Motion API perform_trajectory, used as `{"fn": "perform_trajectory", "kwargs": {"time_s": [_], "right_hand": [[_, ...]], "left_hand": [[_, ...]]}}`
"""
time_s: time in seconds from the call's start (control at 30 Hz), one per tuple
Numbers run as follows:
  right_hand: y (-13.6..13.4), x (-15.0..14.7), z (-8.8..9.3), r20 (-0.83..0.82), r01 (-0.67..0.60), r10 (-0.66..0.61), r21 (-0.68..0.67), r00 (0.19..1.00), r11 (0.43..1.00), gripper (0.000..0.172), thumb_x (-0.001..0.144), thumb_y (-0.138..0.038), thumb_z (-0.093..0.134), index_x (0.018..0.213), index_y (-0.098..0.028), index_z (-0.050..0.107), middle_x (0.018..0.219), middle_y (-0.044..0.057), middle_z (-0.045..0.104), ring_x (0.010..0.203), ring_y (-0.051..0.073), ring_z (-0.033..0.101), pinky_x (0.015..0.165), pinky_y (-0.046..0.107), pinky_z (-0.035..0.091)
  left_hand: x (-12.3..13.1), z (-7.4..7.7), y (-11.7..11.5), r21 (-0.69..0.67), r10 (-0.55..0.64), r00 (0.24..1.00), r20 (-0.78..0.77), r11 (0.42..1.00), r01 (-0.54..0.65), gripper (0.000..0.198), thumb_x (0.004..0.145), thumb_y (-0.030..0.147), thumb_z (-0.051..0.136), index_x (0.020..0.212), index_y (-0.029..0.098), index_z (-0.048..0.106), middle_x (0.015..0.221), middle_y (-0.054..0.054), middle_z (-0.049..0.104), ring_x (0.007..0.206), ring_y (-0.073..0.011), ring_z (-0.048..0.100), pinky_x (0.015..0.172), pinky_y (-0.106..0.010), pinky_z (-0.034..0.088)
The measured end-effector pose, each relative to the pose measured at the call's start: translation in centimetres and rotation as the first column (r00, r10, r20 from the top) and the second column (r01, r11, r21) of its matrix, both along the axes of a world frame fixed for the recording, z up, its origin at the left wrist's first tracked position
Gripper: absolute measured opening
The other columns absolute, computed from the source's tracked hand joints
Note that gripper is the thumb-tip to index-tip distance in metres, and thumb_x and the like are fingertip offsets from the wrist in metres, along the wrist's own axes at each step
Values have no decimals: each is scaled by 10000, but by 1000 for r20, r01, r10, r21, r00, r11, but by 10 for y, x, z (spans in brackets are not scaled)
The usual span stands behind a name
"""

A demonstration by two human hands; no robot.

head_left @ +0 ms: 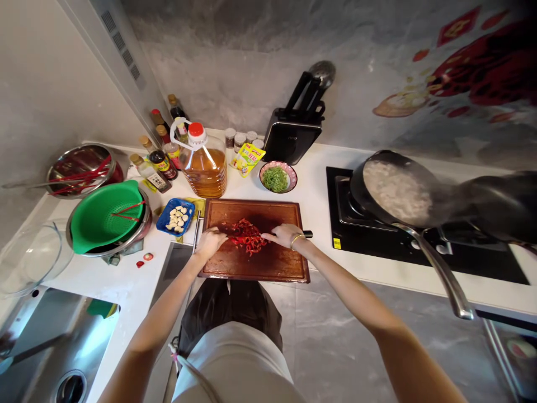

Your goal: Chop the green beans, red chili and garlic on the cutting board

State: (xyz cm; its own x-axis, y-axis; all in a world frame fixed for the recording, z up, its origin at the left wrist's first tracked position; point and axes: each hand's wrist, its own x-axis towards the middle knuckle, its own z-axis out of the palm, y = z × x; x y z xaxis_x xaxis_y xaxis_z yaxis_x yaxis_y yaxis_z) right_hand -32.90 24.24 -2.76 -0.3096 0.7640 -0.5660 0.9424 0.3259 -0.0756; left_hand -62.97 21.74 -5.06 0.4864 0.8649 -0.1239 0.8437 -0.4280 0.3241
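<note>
On the brown wooden cutting board [251, 267] lies a heap of chopped red chili peppers [247, 235]. My left hand [212, 242] is closed at the heap's left side, fingertips low at the red pieces; what they pinch is hidden. At the right side, my right hand [287, 235] is closed around a knife, whose black handle end [308, 234] sticks out past the wrist. The blade is hard to make out against the dark board. Left of the board stands a blue tray [159, 225] with peeled garlic cloves [178, 218]. Behind the board is a bowl of cut green peppers [274, 178].
A pan [396, 193] of steaming pale food sits on the black stove [377, 240], its handle jutting toward me. A large oil jug [205, 170], sauce bottles [161, 162] and a knife block [289, 137] line the back. A green colander [96, 218] and a sink [54, 341] are left.
</note>
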Motion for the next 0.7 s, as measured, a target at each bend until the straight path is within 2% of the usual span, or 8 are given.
{"fn": "perform_trajectory", "kwargs": {"time_s": [0.2,0.37,0.5,0.6,0.7], "right_hand": [[-13,6,-16,26,27,-27,-13,999,1000,821,807,-762,114,907,-230,732,894,120,722,874,248,671,737,316,466],[-3,9,-1,-9,-9,9,5,1000,1000,853,794,-775,90,897,-226,733,894,118,724,870,245,670,733,306,463],[18,10,7,-6,-38,38,8,999,999,869,786,-785,97,902,-210,738,903,132,722,874,257,668,741,320,463],[23,9,-3,23,-38,38,-28,999,999,825,805,-769,141,916,-209,738,915,128,722,881,253,669,756,322,462],[18,9,-12,40,-42,42,-3,998,999,772,829,-739,171,944,-219,731,935,117,722,892,247,668,755,314,462]], "left_hand": [[18,-3,-7,-50,1,998,-58,999,-4,281,909,335,473,825,177,690,814,-67,624,796,-150,574,729,-238,424],[12,7,1,-25,-15,998,-57,1000,13,309,919,338,448,809,179,689,787,-64,629,780,-153,583,732,-247,433],[13,5,11,13,13,999,-31,1000,-13,296,918,338,449,844,183,691,822,-72,650,831,-163,592,764,-256,446],[19,-2,11,-19,32,999,-16,999,-32,259,910,318,471,871,186,691,898,-77,665,877,-164,599,775,-253,455],[23,-5,8,-34,29,999,-15,999,-30,262,913,313,464,869,191,692,923,-75,666,886,-159,601,774,-248,459]]}}
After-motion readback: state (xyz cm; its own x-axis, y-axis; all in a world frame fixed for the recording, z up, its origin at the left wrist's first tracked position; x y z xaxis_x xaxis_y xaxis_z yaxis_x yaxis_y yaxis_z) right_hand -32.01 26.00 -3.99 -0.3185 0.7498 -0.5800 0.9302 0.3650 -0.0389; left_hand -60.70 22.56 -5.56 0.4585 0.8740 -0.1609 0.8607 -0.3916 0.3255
